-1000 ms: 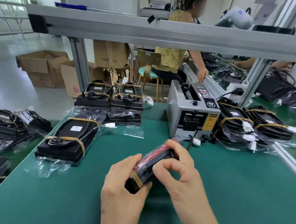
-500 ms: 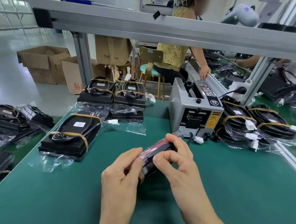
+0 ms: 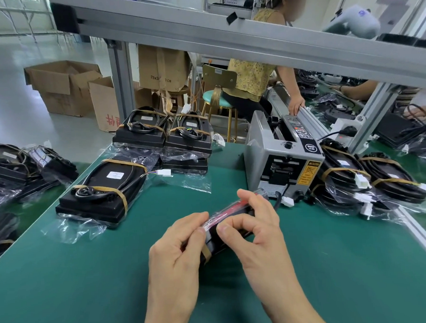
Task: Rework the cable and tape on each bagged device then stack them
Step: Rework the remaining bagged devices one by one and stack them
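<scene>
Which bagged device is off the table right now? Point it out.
The bagged device held on edge between left hand and right hand; the others lie flat.

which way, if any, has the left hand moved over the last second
Yes. The left hand has slid up the bagged device toward the tape dispenser, and now pinches it right beside the right hand.

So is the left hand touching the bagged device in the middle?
Touching: the head view shows the left hand pinching the bagged device by its edge.
</scene>
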`<state>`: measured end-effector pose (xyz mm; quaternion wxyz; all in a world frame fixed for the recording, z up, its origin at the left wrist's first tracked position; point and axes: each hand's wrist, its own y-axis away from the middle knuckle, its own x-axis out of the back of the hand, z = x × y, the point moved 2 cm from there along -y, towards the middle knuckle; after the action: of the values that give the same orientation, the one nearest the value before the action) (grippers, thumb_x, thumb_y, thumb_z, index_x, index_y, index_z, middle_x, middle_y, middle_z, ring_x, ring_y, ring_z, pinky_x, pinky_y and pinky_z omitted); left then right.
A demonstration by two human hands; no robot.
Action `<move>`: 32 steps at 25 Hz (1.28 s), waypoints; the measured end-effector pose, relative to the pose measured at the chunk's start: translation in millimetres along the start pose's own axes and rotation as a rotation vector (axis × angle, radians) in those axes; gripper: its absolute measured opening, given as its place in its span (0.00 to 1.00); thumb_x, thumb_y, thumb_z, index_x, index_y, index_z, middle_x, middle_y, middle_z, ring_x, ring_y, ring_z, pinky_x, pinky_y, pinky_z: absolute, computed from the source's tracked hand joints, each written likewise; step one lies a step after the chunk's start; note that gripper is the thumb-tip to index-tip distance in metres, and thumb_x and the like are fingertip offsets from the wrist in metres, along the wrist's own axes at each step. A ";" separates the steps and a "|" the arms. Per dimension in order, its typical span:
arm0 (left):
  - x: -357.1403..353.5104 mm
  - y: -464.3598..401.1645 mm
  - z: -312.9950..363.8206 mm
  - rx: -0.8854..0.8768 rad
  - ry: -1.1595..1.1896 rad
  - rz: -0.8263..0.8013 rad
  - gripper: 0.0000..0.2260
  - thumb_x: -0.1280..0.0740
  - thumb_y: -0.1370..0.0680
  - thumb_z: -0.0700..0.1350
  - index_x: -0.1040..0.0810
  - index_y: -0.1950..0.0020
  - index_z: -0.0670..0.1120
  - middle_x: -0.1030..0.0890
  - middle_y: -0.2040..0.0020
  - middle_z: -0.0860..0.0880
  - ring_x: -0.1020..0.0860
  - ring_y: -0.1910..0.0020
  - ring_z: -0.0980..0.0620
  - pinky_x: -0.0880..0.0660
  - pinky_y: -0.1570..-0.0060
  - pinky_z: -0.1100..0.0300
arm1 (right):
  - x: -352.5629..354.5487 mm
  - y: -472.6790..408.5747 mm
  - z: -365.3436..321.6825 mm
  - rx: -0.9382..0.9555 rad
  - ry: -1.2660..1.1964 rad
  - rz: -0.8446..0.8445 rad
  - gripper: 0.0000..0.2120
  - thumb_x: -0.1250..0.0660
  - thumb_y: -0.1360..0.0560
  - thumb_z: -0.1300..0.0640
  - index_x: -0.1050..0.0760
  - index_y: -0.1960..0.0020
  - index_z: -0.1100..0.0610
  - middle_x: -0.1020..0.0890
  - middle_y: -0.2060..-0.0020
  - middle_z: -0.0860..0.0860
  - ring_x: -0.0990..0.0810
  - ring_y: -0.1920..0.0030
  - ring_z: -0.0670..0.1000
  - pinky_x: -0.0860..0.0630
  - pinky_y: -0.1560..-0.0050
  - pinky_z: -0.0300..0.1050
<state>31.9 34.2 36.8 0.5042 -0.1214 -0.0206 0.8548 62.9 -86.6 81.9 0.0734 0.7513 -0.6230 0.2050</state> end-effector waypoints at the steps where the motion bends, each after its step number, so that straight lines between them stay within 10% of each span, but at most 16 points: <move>1: -0.1 0.0 0.2 -0.008 -0.001 -0.002 0.10 0.33 0.27 0.44 0.16 0.49 0.54 0.16 0.48 0.52 0.19 0.45 0.48 0.25 0.43 0.44 | 0.1 -0.4 0.3 -0.001 0.002 -0.006 0.06 0.29 0.28 0.52 0.21 0.63 0.44 0.38 0.38 0.24 0.51 0.30 0.29 0.55 0.25 0.56; 13: 0.4 2.0 1.3 -0.003 -0.052 0.023 0.15 0.35 0.24 0.33 0.15 0.52 0.52 0.16 0.50 0.53 0.19 0.47 0.50 0.24 0.44 0.45 | -4.5 0.5 4.0 0.014 0.067 0.064 0.09 0.29 0.30 0.53 0.22 0.69 0.50 0.36 0.39 0.26 0.50 0.31 0.28 0.52 0.25 0.51; 21: -1.4 2.0 8.2 -0.019 -0.081 0.042 0.14 0.34 0.25 0.31 0.15 0.54 0.49 0.16 0.51 0.50 0.19 0.51 0.54 0.24 0.58 0.69 | -9.2 3.3 3.5 0.022 0.075 0.150 0.09 0.27 0.32 0.56 0.22 0.70 0.51 0.31 0.39 0.33 0.45 0.30 0.33 0.48 0.26 0.50; 27: -2.9 3.5 11.9 -0.031 -0.113 0.038 0.13 0.34 0.25 0.31 0.15 0.53 0.48 0.16 0.52 0.51 0.19 0.51 0.58 0.25 0.53 0.70 | -14.0 3.4 4.6 -0.008 -0.121 0.246 0.22 0.29 0.32 0.64 0.31 0.47 0.42 0.33 0.40 0.32 0.35 0.34 0.38 0.38 0.30 0.48; 32: -0.8 0.5 12.0 -0.041 -0.131 0.033 0.14 0.34 0.25 0.31 0.15 0.54 0.49 0.15 0.53 0.53 0.20 0.54 0.62 0.28 0.55 0.76 | -19.2 3.2 5.8 0.049 -0.040 0.238 0.23 0.28 0.31 0.61 0.33 0.47 0.39 0.37 0.41 0.25 0.40 0.32 0.34 0.47 0.27 0.48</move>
<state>29.0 34.2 48.5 0.4849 -0.0759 -0.0692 0.8685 58.4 -72.0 68.4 0.0175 0.6775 -0.7040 0.2123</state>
